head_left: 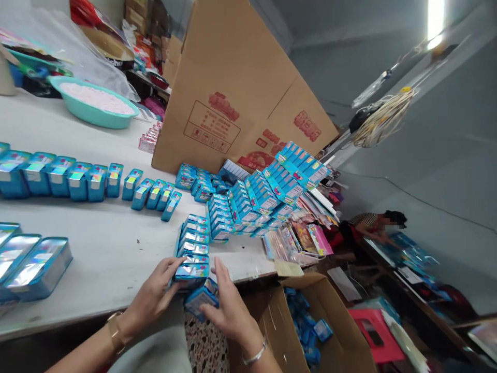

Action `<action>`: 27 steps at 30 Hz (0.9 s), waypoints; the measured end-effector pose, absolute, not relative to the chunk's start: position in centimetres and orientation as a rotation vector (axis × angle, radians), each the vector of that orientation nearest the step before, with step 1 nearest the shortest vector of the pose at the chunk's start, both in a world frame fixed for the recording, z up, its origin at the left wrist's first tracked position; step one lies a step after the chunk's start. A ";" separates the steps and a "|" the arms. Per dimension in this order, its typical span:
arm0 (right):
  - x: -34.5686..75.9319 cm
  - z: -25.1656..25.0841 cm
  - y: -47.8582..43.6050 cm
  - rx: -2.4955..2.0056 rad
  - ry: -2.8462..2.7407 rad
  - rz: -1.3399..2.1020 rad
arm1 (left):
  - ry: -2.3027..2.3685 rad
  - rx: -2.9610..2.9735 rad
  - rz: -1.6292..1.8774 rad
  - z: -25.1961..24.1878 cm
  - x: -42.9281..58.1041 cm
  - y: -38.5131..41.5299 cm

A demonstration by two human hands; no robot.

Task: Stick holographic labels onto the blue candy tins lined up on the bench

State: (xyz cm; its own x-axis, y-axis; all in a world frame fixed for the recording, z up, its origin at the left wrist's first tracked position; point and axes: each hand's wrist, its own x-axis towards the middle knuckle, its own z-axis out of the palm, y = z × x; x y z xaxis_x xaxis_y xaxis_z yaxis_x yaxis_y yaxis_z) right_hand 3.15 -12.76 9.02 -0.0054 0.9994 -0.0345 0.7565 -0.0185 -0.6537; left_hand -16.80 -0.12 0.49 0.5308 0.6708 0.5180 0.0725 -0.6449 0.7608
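At the table's front edge, a row of small blue boxes (195,237) with shiny silver labels stands packed together, apparently in a blue display tray. My left hand (153,290) grips the near end of this row, thumb and fingers on the side of the last box (192,271). Just beyond the edge, my right hand (233,305) holds a single blue box (202,298), tilted, between its thumb and fingers. Filled blue display trays (258,194) are stacked behind the row.
A line of blue boxes (79,181) crosses the white table (116,248). More boxes (42,267) stand front left. A large carton (248,77) and a turquoise basin (97,116) are behind. Below right, an open carton (330,311) contains blue boxes. Another person (373,225) works farther right.
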 end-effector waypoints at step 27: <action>0.5 5.8 -11.8 -1.989 -1.707 0.915 | 0.662 2.348 0.942 1.3 -17.7 0.5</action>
State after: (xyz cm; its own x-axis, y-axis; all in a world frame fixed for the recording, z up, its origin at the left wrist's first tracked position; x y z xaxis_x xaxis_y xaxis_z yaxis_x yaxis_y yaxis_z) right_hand 0.47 -11.76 5.81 0.0585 0.9697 -0.2372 0.7341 -0.2028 -0.6481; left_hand -17.67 0.55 1.29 0.6384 0.6049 0.4760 0.2427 -0.7450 0.6213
